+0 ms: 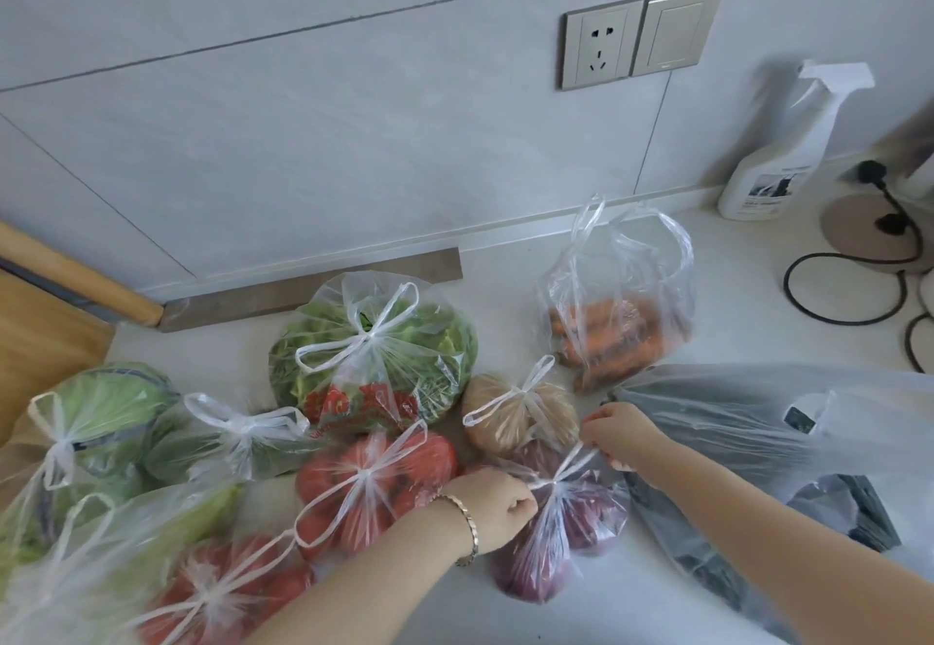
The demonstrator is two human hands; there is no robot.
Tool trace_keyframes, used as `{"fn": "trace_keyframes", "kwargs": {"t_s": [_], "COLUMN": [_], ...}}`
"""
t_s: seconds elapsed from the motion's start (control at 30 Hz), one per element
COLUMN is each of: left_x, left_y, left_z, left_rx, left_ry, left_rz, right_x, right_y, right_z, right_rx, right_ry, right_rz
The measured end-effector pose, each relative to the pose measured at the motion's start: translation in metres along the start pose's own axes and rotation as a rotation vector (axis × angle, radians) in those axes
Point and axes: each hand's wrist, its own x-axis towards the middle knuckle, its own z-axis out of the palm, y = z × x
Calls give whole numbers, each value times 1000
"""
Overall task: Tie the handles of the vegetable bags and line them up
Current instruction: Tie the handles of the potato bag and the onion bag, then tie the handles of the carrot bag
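The clear thin plastic bag of dark purple vegetables (561, 528) sits at the near middle of the pale desk (733, 290), its handles drawn out to either side of a knot. I judge the knot is being cinched. My left hand (493, 503) is closed in a fist on the left handle strand; my right hand (621, 434) pinches the right strand between fingertips. To finish well I would pull both strands evenly outward and level, keeping the knot low on the gathered neck so the film does not tear.

The plastic is creased and translucent, and the neck is gathered tight.

Just behind it lies a tied clear bag of pale brown potatoes (520, 417). Farther back, a clear bag of orange carrots (616, 331) stands with handles untied. Tied bags of red tomatoes (374, 482) and leafy greens (374, 346) lie to the left, not yet in a line.
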Motion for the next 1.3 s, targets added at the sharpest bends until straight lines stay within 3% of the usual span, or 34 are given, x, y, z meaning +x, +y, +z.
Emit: {"fn": "trace_keyframes", "kwargs": {"t_s": [0.07,0.17,0.33,0.43,0.57,0.63,0.7,0.83,0.9,0.93,0.97,1.0,1.13,1.2,1.23,1.3], "left_x": [4,24,64,93,128,133,135,131,126,121,114,109,82,73,70,62], "left_y": [9,26,71,83,88,89,87,70,57,49,44,39,6,-17,-29,-46], "left_z": [-28,-78,-153,-179,-186,-178,-175,-206,-229,-236,-241,-243,-242,-249,-253,-254], "left_rx": [-59,-189,-932,-665,-527,-384,-338,-907,-1319,-1400,-1336,-1129,272,745,811,716], "left_ry": [85,297,426,598,415,309,352,651,688,683,672,677,759,868,926,979], "left_rz": [-42,-85,-142,-192,-275,-224,-159,-286,-291,-262,-211,-164,142,309,350,307], "right_x": [-8,-25,-41,-33,-17,-15,-11,-12,-13,-13,-16,-17,-26,-31,-35,-44], "right_y": [-16,-51,-98,-107,-105,-103,-101,-111,-119,-124,-128,-131,-129,-126,-125,-125], "right_z": [-13,-48,-104,-123,-128,-127,-129,-135,-138,-139,-141,-142,-143,-137,-132,-120], "right_rx": [-80,-43,-137,-312,-485,-373,-192,425,626,670,702,740,822,820,829,800], "right_ry": [57,341,632,617,455,463,424,281,316,349,373,380,346,316,286,224], "right_rz": [-153,-398,-604,-634,-564,-545,-508,-351,-326,-340,-356,-361,-294,-268,-262,-271]}}
